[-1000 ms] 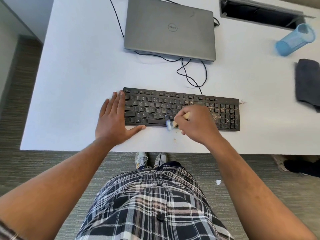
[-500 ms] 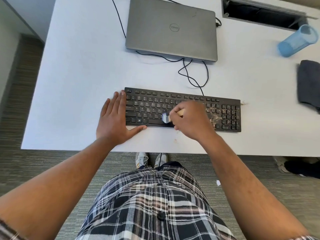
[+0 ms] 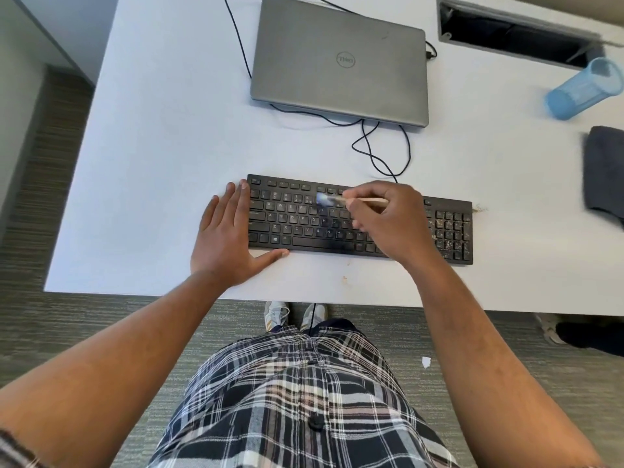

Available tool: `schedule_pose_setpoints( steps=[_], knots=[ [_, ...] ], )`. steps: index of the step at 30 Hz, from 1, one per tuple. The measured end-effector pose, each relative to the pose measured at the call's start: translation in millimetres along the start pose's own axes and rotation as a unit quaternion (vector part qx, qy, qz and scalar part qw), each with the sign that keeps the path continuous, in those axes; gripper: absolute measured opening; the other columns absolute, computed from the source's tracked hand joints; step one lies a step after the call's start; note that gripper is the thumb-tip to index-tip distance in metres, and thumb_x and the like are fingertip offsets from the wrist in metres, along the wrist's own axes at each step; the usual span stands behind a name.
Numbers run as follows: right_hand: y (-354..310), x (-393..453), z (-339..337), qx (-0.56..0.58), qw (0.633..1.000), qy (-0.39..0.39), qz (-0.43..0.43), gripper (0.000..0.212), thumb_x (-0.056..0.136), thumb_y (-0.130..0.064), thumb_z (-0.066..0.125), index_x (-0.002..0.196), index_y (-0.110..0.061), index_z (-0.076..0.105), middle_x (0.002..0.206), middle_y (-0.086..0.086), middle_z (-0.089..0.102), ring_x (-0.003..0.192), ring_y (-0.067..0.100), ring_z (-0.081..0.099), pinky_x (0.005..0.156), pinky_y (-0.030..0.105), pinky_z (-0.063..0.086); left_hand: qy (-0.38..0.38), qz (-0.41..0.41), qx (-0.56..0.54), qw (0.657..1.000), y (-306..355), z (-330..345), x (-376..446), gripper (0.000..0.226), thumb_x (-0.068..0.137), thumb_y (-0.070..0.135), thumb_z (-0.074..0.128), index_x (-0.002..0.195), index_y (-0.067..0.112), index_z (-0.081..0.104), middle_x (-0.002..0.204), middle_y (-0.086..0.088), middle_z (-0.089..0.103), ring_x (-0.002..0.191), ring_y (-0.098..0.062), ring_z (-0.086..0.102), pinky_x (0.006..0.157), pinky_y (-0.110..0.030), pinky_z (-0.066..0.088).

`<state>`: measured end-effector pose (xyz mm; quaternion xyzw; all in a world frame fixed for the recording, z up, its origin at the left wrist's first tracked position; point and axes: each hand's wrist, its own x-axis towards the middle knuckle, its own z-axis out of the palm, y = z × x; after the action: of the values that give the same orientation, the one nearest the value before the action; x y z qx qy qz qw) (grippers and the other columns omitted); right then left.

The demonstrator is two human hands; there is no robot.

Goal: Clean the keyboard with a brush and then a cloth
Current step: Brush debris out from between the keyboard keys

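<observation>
The black keyboard (image 3: 358,219) lies flat, its long side running left to right, its left end against the straight fingers of the left hand (image 3: 226,239). Crumbs speckle its number pad, right of the right hand (image 3: 388,219). The brush (image 3: 341,199) has a thin pale wooden handle pinched in the right hand and a blurred whitish-blue tip that sticks out to that hand's left, over the upper key rows. The dark grey cloth (image 3: 606,172) lies crumpled well to the right of both hands.

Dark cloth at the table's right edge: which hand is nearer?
Right. The right hand works mid-keyboard, well left of the dark cloth; the left hand rests farther off, at the keyboard's left end.
</observation>
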<state>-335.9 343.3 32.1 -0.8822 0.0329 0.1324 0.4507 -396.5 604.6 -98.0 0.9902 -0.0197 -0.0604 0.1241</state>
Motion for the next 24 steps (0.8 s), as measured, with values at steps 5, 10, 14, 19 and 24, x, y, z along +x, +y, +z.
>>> schedule_pose_setpoints(
  steps=[5,10,14,19,24],
  knots=[
    [-5,23,2,0.029,0.998,0.062,-0.001,0.008,0.091,-0.027,0.077,0.084,-0.03,0.079,0.066,-0.008,0.074,0.059,0.015,0.069,0.07,0.051,0.063,0.004,0.003,-0.002,1.0,0,0,0,0.134,0.078,0.099,0.038,0.168,0.007,-0.003,0.177,-0.011,0.008,0.164,-0.024,0.002,0.133,-0.046,0.007],
    [-26,40,25,0.039,0.999,0.01,-0.036,0.009,0.094,-0.026,0.076,0.089,-0.019,0.078,0.068,0.0,0.075,0.058,0.015,0.072,0.065,0.043,0.065,0.013,0.009,-0.012,1.0,0,0,-1,0.134,0.079,0.097,0.042,0.168,0.006,-0.001,0.176,-0.013,0.012,0.164,-0.025,0.005,0.133,-0.047,0.009],
    [-48,50,58,0.014,0.996,-0.042,-0.072,0.013,0.094,-0.029,0.076,0.087,-0.018,0.078,0.068,0.0,0.076,0.058,0.015,0.073,0.067,0.042,0.065,0.017,0.01,-0.015,1.0,0,0,-1,0.134,0.079,0.097,0.043,0.168,0.005,0.002,0.176,-0.013,0.013,0.164,-0.026,0.006,0.133,-0.048,0.01],
    [-51,55,78,-0.028,0.995,-0.055,-0.077,0.015,0.092,-0.03,0.075,0.083,-0.019,0.08,0.06,-0.004,0.073,0.054,0.012,0.071,0.066,0.043,0.064,0.022,0.015,-0.016,1.0,-1,2,-1,0.132,0.08,0.096,0.041,0.167,0.003,0.005,0.176,-0.012,0.013,0.164,-0.026,0.008,0.133,-0.048,0.011],
    [-31,48,58,-0.042,0.997,-0.038,-0.045,0.01,0.093,-0.028,0.076,0.086,-0.022,0.078,0.065,-0.004,0.075,0.056,0.015,0.073,0.063,0.047,0.064,0.019,0.014,-0.012,1.0,-2,3,0,0.133,0.081,0.098,0.036,0.168,0.003,0.003,0.176,-0.014,0.013,0.164,-0.026,0.007,0.133,-0.047,0.009]
  ],
)
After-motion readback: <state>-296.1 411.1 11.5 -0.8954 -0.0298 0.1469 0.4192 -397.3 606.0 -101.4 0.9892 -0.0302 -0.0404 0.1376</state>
